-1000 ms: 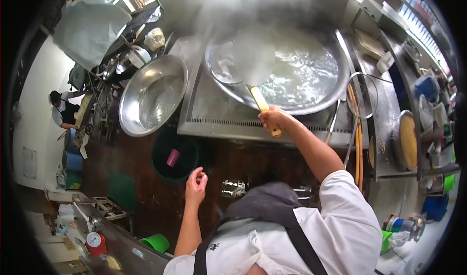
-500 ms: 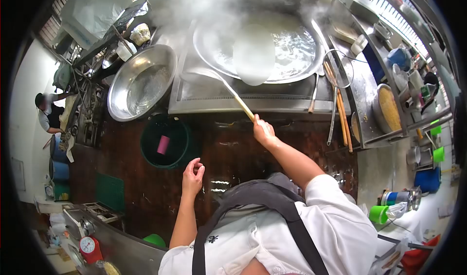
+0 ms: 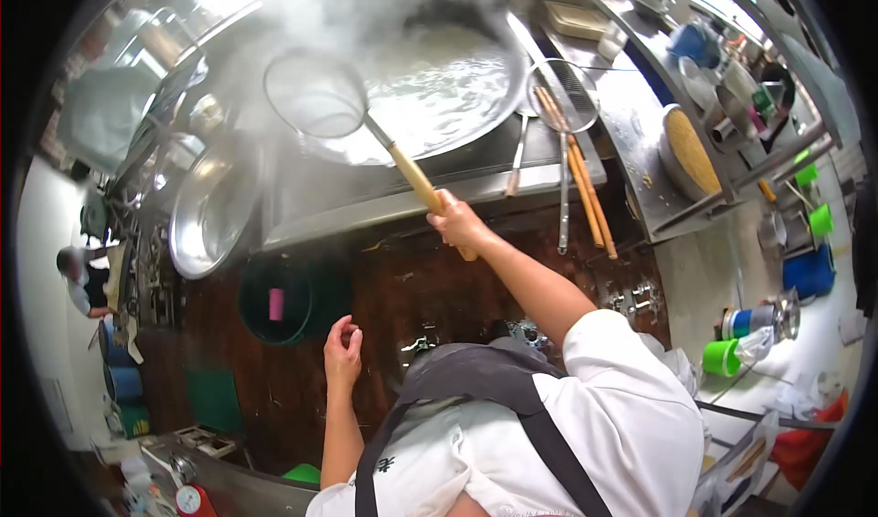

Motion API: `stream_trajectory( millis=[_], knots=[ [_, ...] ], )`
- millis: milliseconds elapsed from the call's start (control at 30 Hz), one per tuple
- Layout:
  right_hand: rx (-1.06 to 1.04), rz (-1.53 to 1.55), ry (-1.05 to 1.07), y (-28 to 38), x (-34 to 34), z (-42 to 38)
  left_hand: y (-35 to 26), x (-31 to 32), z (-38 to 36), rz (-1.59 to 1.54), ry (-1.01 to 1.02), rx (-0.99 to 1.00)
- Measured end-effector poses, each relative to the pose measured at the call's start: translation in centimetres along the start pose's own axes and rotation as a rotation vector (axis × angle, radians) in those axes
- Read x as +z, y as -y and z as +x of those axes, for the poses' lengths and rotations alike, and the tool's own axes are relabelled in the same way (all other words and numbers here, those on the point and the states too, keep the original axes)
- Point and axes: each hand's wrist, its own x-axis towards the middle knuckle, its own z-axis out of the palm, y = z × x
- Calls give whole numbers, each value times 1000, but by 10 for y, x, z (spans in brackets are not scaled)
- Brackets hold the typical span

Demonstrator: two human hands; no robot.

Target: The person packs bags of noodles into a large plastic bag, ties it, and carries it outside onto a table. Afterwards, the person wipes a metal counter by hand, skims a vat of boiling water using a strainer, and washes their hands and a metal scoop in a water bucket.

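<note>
My right hand grips the wooden handle of a large round mesh strainer, whose hoop is raised over the left side of a steaming wok. Through the steam, bubbling pale liquid shows in the wok. My left hand hangs low over the floor with nothing in it, its fingers loosely curled and apart from the thumb. Close to it stands a dark green bucket with a pink cylinder inside.
A wide metal basin stands left of the stove. On the right, another strainer and long wooden sticks lean by the stove edge, near a bowl of yellow food. Another person stands far left. The floor looks wet.
My right hand has drawn back a little to the left and up, and the strainer's hoop has come into clear sight. The view has turned, shifting the surroundings leftward. My left hand stays low.
</note>
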Motion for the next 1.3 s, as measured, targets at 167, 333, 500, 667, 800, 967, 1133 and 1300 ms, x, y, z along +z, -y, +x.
stream_trajectory(
  millis=[167,333,500,667,800,967,1133,1300],
  knots=[
    [122,-495,-395,-64,-145,-30,-20,52,-13,-9,24,-62],
    [220,-312,-586,-133,-208,-28,-69,96,-6,102,63,-26],
    [244,-301,-631,-200,-222,2,-113,128,10,159,95,23],
    [381,-333,-635,-243,-218,22,-102,148,29,171,155,76],
    [341,-353,-556,-237,-231,13,-126,159,33,183,185,43],
    [-116,-51,-1007,-173,-329,-45,-134,168,47,207,191,118],
    [-288,1308,-1066,-98,-503,-126,-132,169,46,283,203,222],
    [-369,1266,-469,-146,-639,-101,-151,170,53,271,254,226]
  ],
)
